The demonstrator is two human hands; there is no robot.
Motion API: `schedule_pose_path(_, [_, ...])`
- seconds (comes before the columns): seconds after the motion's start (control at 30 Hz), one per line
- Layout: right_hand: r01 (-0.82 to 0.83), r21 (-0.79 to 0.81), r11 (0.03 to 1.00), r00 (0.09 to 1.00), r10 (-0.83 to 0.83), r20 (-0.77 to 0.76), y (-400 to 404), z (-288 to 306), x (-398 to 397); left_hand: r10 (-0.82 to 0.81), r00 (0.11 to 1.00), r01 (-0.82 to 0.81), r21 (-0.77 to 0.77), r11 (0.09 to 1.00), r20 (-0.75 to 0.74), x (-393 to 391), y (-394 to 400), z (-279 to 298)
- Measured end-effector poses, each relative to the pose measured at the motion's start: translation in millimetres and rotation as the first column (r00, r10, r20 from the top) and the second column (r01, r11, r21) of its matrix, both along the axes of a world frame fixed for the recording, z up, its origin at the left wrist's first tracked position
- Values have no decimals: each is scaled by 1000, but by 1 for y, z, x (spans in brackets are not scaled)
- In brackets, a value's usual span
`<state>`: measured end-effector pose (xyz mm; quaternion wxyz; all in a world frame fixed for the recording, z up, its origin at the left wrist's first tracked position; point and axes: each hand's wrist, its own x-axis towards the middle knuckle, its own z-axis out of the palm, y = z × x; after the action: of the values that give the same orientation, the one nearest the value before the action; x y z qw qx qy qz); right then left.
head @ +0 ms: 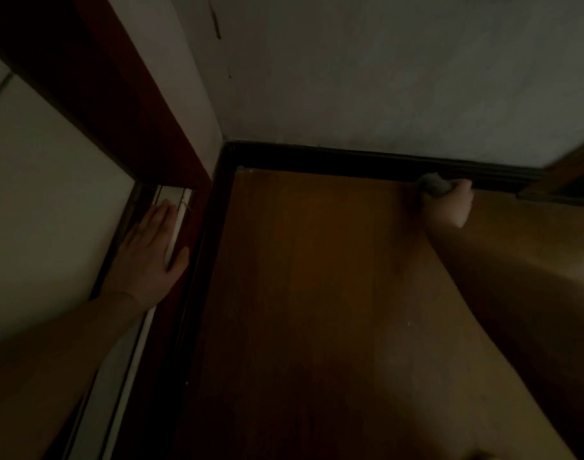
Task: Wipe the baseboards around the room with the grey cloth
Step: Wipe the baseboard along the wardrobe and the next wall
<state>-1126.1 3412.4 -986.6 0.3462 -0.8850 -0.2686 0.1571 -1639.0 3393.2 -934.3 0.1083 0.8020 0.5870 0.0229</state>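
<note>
**Cloth on the far baseboard, right of the corner**

I have the grey cloth (434, 183) bunched in my right hand (450, 204), fingers curled round it so the wad sticks out past my knuckles and presses against the dark baseboard (317, 161) along the far wall. Balling it up gives me a firm pad to push into the trim's face, I think, rather than a loose flap that would drag. Away from my grip to the left, the baseboard runs to the corner (227, 147) and turns back towards me along the side wall; that whole stretch looks to be the next run to cover, though in this dim light I cannot judge what is clean. Just beyond my grip on the other side, a brown wooden edge (563, 180) meets the trim. Below the cloth lies the wooden floor (317, 293). My left hand (151, 247) holds nothing: it lies flat, fingers straight, on the pale sliding-door track (171, 234) by the red-brown door frame (124, 94), probably propping me up while I lean in low.
</note>
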Motion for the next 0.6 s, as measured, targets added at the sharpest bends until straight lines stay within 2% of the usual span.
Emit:
schedule_pose_path(0.2, [-195,121,973,974,206,-93,-24,9,-35,-83,994,88,70,994,-75,2,0,-4])
schedule_pose_path(0.37, [-416,47,908,898,419,-134,-24,15,-59,-132,990,133,27,991,-56,18,-2,-4])
schedule_pose_path(0.5, [-439,2,899,877,429,-219,-30,23,-85,-121,990,118,-43,992,-73,23,-4,7])
schedule_pose_path(0.6, [-422,-28,906,889,407,-212,-36,30,-90,-120,990,115,-65,991,-77,23,-3,14])
